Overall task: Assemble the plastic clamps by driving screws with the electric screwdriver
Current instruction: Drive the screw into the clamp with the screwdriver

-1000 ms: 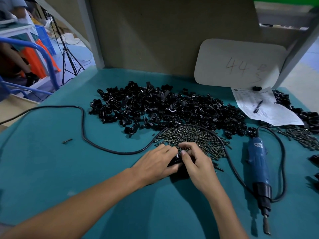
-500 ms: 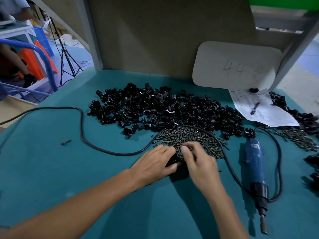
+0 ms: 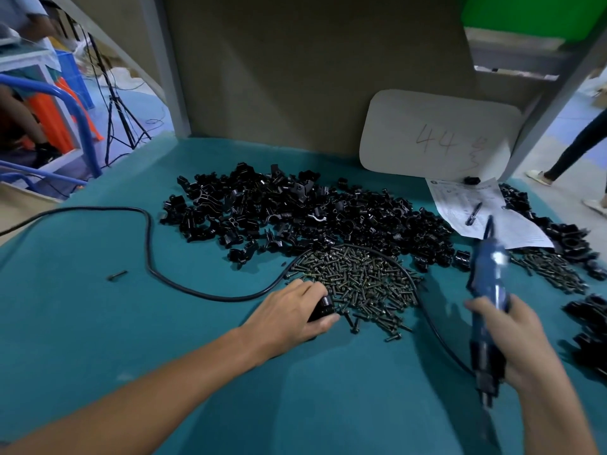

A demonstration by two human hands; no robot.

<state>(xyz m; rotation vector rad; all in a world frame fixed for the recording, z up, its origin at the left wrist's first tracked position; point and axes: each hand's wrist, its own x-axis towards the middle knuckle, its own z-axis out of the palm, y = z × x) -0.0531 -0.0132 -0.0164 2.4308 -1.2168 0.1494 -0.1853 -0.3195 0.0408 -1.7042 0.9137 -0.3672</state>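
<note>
On the teal table [image 3: 98, 323] my left hand [image 3: 292, 313] grips a black plastic clamp [image 3: 322, 308] at the near left edge of a heap of dark screws [image 3: 358, 280]. At the right, my right hand [image 3: 512, 343] grips the blue electric screwdriver [image 3: 486, 297], which is lifted off the table and tilted, its bit pointing down toward me. A large heap of black clamp parts [image 3: 295, 211] lies behind the screws.
The screwdriver's black cable [image 3: 147, 244] loops across the table's left half and round the screws. A printed sheet with a pen [image 3: 473, 211] and a white board marked 44 [image 3: 437, 136] stand at the back right. More screws [image 3: 551, 267] and clamps [image 3: 588, 316] lie at the right edge.
My right hand left the clamp, moved right and picked the screwdriver up off the table. My left hand stays on the clamp by the screws.
</note>
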